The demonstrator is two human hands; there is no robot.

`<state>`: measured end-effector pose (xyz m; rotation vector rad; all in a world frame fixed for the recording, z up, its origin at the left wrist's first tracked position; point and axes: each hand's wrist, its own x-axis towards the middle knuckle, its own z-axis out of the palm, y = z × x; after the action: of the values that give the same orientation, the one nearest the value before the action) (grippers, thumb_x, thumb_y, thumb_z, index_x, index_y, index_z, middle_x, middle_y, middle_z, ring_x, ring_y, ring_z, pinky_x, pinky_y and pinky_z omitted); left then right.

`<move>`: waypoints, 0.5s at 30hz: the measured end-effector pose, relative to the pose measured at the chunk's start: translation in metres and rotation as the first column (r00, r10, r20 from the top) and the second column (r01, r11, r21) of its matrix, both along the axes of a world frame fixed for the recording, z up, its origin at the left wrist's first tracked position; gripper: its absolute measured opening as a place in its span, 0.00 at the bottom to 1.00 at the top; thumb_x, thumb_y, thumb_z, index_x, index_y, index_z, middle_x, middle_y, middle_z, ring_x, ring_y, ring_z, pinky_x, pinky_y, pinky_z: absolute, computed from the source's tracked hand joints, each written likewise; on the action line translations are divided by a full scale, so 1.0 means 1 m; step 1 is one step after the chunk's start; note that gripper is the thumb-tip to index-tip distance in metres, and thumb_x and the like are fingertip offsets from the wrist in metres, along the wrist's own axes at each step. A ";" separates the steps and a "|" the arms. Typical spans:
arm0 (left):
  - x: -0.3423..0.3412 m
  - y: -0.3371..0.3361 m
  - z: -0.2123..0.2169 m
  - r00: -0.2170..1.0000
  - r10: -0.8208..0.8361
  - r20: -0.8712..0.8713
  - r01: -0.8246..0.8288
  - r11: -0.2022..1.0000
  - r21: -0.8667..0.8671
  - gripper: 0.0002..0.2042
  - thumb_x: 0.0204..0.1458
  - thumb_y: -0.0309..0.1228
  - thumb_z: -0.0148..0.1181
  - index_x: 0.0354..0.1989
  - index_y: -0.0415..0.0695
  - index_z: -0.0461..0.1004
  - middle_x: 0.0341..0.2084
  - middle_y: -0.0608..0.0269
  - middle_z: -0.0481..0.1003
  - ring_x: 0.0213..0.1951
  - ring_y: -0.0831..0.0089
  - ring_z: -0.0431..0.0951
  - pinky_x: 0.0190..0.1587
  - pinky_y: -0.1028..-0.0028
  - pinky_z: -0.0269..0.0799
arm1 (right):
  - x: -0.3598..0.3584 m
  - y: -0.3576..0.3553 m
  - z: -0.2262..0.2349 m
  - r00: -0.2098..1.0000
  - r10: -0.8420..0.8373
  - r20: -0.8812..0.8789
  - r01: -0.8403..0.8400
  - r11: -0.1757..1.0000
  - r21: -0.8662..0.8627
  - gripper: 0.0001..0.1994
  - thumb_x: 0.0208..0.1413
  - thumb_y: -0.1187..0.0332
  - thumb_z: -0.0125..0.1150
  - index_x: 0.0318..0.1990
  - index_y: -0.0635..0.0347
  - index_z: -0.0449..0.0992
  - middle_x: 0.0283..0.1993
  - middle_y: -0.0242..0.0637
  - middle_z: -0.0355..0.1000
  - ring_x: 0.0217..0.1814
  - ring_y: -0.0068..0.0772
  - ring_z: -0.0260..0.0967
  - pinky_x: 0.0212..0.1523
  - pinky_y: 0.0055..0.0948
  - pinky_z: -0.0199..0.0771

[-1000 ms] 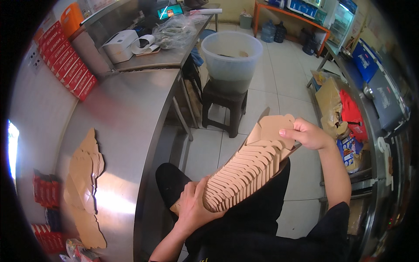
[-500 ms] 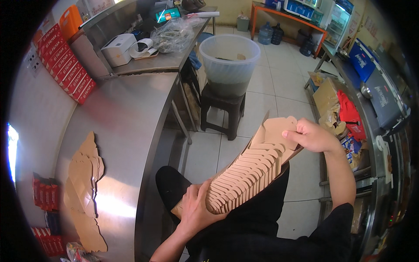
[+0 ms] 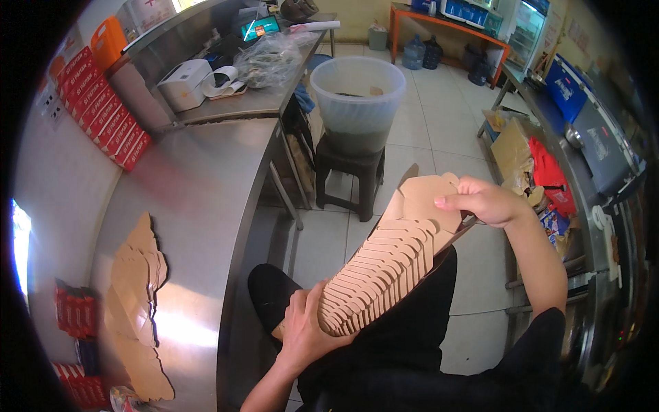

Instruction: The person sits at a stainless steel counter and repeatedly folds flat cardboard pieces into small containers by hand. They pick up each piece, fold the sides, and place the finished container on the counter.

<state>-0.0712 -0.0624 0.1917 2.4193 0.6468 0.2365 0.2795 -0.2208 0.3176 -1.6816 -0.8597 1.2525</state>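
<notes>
A long row of nested brown cardboard food boxes (image 3: 376,275) lies slanted across my lap. My left hand (image 3: 309,326) wraps round the near end of the row, fingers bent over its side. At the far end, my right hand (image 3: 484,203) pinches the edge of the endmost box (image 3: 429,199), thumb on its inner face and fingers behind. That box's flaps stand up higher than the others. On the steel table to my left lies a loose pile of flat brown cardboard blanks (image 3: 134,302), touched by neither hand.
The steel table (image 3: 185,199) runs along my left, with stacked red boxes (image 3: 103,110) against the wall. Ahead, a translucent tub (image 3: 357,103) stands on a dark stool (image 3: 350,172). A crowded steel counter (image 3: 583,172) with cool boxes borders the right.
The far end of the box row and my right hand have shifted slightly left and up in view. Both hands keep their hold.
</notes>
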 end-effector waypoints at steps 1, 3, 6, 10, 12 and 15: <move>0.000 0.000 0.000 1.000 0.004 -0.004 -0.004 1.000 0.001 0.55 0.30 0.47 0.84 0.70 0.43 0.60 0.51 0.50 0.68 0.56 0.51 0.72 0.58 0.54 0.72 | 0.002 0.001 -0.001 0.999 0.012 -0.033 -0.013 0.999 -0.037 0.16 0.72 0.59 0.58 0.49 0.65 0.80 0.42 0.32 0.81 0.42 0.20 0.77 0.46 0.25 0.76; 0.001 0.001 0.000 1.000 0.010 0.002 -0.010 1.000 -0.004 0.56 0.30 0.47 0.84 0.70 0.43 0.60 0.51 0.50 0.68 0.56 0.51 0.72 0.58 0.55 0.72 | 0.001 0.008 -0.012 0.990 -0.080 -0.120 0.070 0.994 -0.086 0.17 0.72 0.59 0.58 0.51 0.66 0.79 0.44 0.34 0.81 0.43 0.22 0.78 0.47 0.25 0.77; -0.002 0.002 -0.003 1.000 0.027 0.015 -0.027 1.000 -0.009 0.55 0.30 0.47 0.85 0.70 0.44 0.60 0.50 0.50 0.68 0.55 0.52 0.72 0.57 0.55 0.72 | 0.000 0.012 -0.020 0.988 -0.006 -0.152 -0.018 0.988 -0.151 0.17 0.72 0.59 0.57 0.53 0.66 0.78 0.46 0.36 0.81 0.45 0.23 0.79 0.48 0.25 0.79; 0.000 0.000 -0.004 0.999 0.025 0.034 -0.025 1.000 -0.006 0.54 0.31 0.47 0.84 0.71 0.47 0.62 0.48 0.51 0.69 0.53 0.53 0.71 0.55 0.55 0.71 | -0.010 0.010 -0.024 0.986 0.105 -0.128 -0.122 0.984 -0.132 0.16 0.73 0.61 0.54 0.54 0.66 0.77 0.49 0.35 0.81 0.46 0.23 0.80 0.50 0.25 0.82; 0.001 0.003 -0.005 1.000 0.019 0.023 -0.019 0.999 -0.025 0.54 0.31 0.47 0.85 0.71 0.47 0.62 0.49 0.51 0.69 0.53 0.53 0.71 0.56 0.55 0.71 | -0.016 0.002 -0.040 0.986 0.107 -0.128 -0.120 0.987 -0.104 0.15 0.75 0.63 0.52 0.56 0.66 0.76 0.51 0.34 0.80 0.50 0.23 0.79 0.54 0.27 0.80; -0.001 0.002 -0.001 0.999 0.006 -0.034 -0.005 1.000 0.005 0.57 0.28 0.46 0.85 0.70 0.43 0.60 0.51 0.51 0.69 0.55 0.52 0.73 0.58 0.56 0.73 | -0.020 -0.004 -0.032 0.985 0.137 -0.104 -0.146 0.986 -0.085 0.16 0.73 0.70 0.49 0.60 0.69 0.75 0.55 0.39 0.79 0.56 0.29 0.77 0.60 0.31 0.77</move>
<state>-0.0718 -0.0599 0.1902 2.4308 0.6691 0.1992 0.2594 -0.2245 0.2851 -1.6392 -0.8866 1.4793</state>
